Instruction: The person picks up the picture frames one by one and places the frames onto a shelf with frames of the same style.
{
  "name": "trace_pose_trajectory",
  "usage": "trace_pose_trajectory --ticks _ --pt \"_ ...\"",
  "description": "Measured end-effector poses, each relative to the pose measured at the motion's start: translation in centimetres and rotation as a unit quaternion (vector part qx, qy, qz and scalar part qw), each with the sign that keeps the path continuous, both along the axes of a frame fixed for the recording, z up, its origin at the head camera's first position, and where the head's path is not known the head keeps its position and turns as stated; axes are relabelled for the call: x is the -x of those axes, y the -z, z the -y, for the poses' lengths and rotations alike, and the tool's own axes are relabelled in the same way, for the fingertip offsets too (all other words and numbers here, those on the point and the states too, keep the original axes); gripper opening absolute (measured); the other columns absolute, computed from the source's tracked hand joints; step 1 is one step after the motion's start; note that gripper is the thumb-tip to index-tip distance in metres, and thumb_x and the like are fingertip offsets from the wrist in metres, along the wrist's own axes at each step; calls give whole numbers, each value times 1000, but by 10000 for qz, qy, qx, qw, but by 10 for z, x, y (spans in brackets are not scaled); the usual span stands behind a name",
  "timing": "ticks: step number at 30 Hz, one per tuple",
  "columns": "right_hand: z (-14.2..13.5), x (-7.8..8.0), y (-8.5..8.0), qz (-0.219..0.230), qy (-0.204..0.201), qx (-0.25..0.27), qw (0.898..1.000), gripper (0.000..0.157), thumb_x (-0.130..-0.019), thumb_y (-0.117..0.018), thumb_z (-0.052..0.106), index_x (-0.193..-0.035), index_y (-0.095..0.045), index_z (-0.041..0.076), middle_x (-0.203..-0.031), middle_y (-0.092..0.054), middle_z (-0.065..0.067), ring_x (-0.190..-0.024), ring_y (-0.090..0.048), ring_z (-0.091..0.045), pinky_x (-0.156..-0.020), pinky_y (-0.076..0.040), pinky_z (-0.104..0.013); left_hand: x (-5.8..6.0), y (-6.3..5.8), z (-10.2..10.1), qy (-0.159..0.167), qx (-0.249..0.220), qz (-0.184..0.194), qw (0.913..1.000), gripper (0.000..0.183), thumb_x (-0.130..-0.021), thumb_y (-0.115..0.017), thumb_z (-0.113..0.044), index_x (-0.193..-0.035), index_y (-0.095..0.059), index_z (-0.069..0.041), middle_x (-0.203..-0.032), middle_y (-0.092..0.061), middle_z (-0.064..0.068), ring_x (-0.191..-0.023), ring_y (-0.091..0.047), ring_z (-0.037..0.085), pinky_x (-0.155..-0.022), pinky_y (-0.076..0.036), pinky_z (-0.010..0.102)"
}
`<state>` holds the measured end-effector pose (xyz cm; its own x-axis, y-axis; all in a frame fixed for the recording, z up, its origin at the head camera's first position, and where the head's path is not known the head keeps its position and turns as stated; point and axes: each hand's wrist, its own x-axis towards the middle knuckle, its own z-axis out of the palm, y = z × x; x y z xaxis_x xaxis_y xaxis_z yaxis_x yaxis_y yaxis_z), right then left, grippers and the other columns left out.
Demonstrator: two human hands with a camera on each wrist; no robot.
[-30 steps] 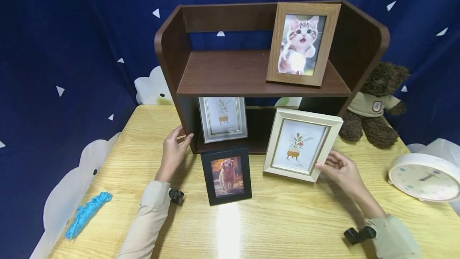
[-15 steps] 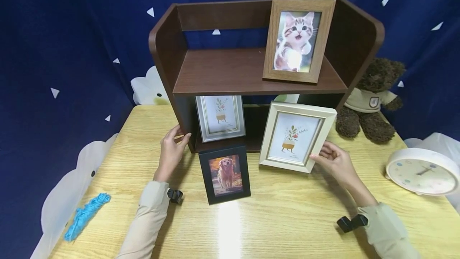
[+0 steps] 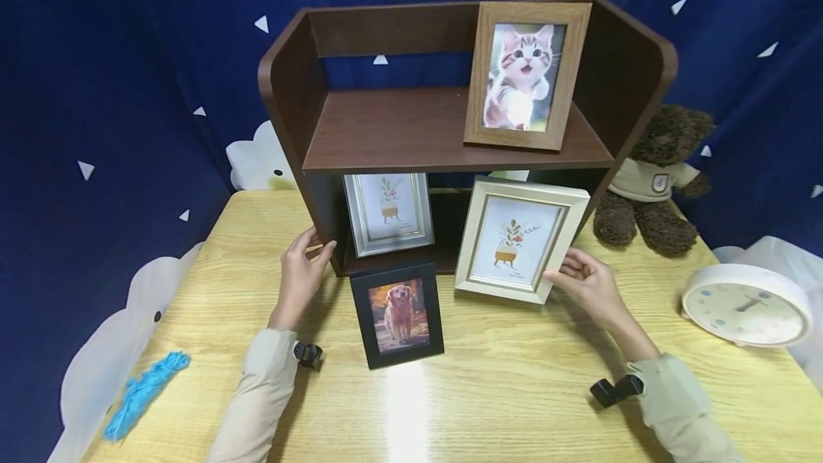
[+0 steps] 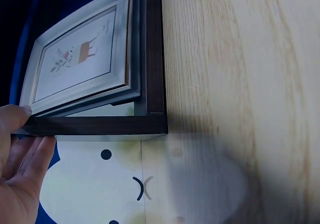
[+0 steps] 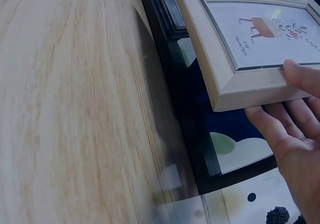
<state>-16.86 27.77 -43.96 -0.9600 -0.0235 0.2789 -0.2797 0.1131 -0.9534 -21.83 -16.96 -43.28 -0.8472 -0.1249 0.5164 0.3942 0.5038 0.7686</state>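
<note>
My right hand (image 3: 588, 284) pinches the lower right edge of a cream picture frame (image 3: 466, 234), thumb on the front and fingers behind. The frame, with a potted-plant print, tilts before the right part of the bookshelf's lower compartment. In the right wrist view the cream frame (image 5: 235, 88) hangs above the tabletop. My left hand (image 3: 301, 274) grips the left side panel of the dark brown bookshelf (image 3: 386, 127), thumb over its front edge. Inside the lower compartment, at the left, leans a silver picture frame (image 3: 356, 216). A black picture frame (image 3: 379, 361) with a dog photo stands in front.
On the upper shelf, at the right, a wooden frame (image 3: 476, 84) holds a kitten photo. A brown teddy bear (image 3: 671, 138) sits right of the shelf, with a white round clock (image 3: 746, 306) nearer. Blue cord (image 3: 146, 393) lies at the table's left edge.
My right hand has moved the cream frame away from me, closer to the lower compartment. My left hand keeps its grip on the side panel. The head view has turned slightly right.
</note>
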Motion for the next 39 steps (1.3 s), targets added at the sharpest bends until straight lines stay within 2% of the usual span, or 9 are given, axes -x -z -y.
trace_pose_trajectory --ticks 10,21,30,39 --pt "2 5 4 31 -119 146 9998 44 -81 -65 -12 -106 -62 24 -94 -69 13 -85 -66 0 -77 -54 -13 -3 1 1 42 55 -38 10000 32 -83 -69 3 -113 -61 10 -99 -64 27 -92 -65 37 -79 -58 39" --pt "2 14 5 190 55 -311 9993 38 -83 -68 -4 -111 -60 19 -95 -68 17 -88 -65 2 -79 -53 -13 -2 2 2 89 28 -130 9999 31 -83 -69 5 -113 -61 10 -97 -65 26 -90 -65 37 -78 -58 41" --pt "4 22 6 150 55 -104 9998 39 -83 -67 -6 -108 -60 23 -94 -68 16 -87 -65 1 -77 -54 -12 -2 1 2 102 53 -93 9999 31 -83 -68 5 -112 -61 10 -98 -65 26 -91 -65 37 -78 -58 42" --pt "8 31 5 177 285 -241 9991 35 -85 -68 0 -117 -58 8 -94 -66 18 -87 -63 3 -77 -54 -12 -2 -1 1 71 73 -44 9999 30 -84 -68 4 -113 -61 10 -99 -65 26 -92 -65 37 -79 -58 43"
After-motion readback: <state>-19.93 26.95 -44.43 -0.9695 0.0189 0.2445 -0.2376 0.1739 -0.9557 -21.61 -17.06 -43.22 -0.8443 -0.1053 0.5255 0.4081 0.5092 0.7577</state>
